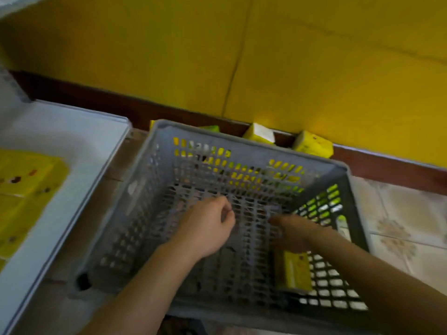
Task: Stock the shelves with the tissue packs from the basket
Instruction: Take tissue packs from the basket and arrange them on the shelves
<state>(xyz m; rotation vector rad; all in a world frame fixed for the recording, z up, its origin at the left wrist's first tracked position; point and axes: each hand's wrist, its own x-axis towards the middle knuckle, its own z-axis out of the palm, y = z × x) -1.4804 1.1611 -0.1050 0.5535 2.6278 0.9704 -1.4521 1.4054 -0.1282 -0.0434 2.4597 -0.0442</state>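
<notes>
Your forearms reach down into the grey basket, which sits on the tiled floor against the yellow wall. Your left hand hangs over the basket's mesh bottom with its fingers loosely curled, holding nothing. Your right hand is low by the right wall of the basket, just above a yellow pack standing in that near right corner; the blur keeps you from telling whether the fingers grip it. More packs lie on the floor behind the basket, along the dark skirting. To your left, the white shelf carries yellow packs lying flat.
</notes>
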